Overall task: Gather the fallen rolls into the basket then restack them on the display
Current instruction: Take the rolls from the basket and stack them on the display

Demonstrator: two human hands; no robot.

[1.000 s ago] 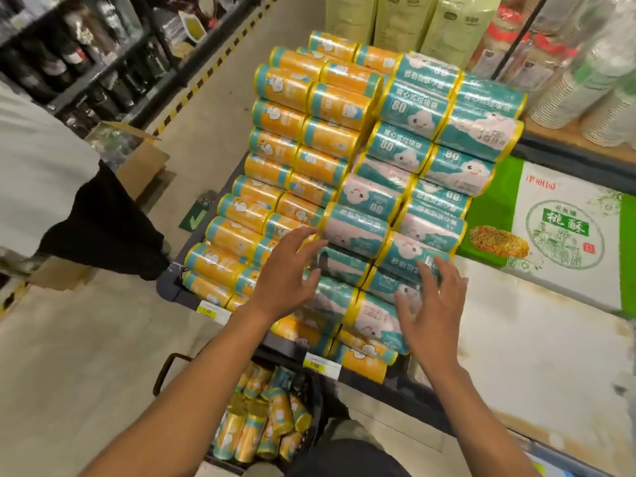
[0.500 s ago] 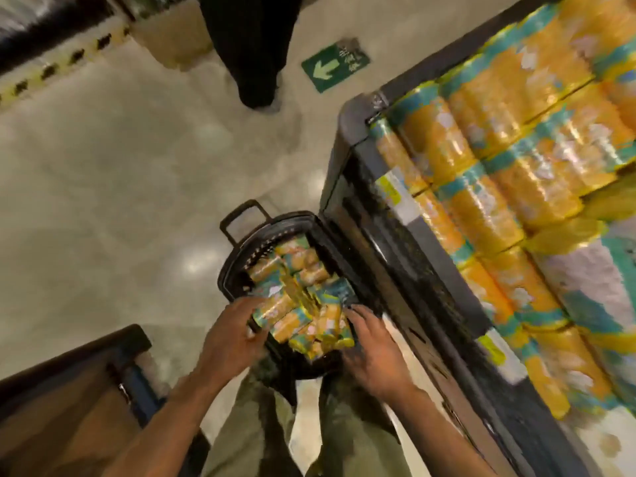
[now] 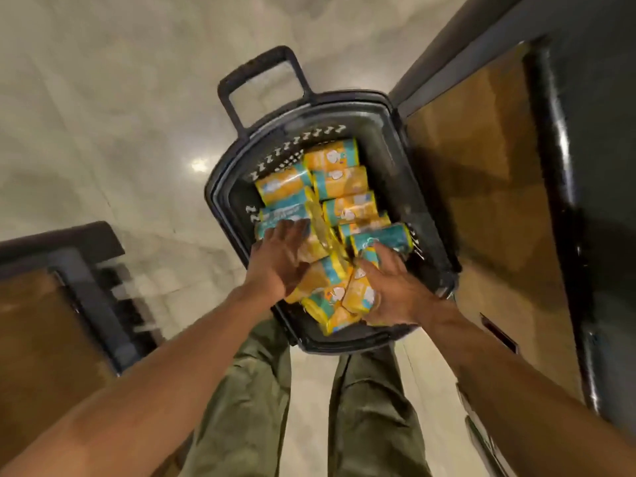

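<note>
Seen from the head camera, looking almost straight down, a black basket stands on the pale polished floor, its long loop handle pointing away from the person, and the rolls lie inside it, orange and yellow packs with teal bands, stacked side by side along the far half and heaped loosely at the near end. Both bare arms reach down into the basket. The left hand is on the left side of the heap, its fingers stretched out fairly straight and lying across a teal-labelled roll by the left wall, with the palm against the yellow packs in the middle. The right hand is on the right side of the heap, thumb spread towards the middle, touching the orange rolls at the near end just below a teal roll; motion blur and the packs hide its fingertips, so I cannot tell whether it grasps a roll or only presses on it. The near rolls sit bunched between the two hands. Olive green trousers show below the basket. A dark-framed stand with a brown panel rises just beside the basket on the right, and a similar dark-edged brown fixture sits well apart on the left
</note>
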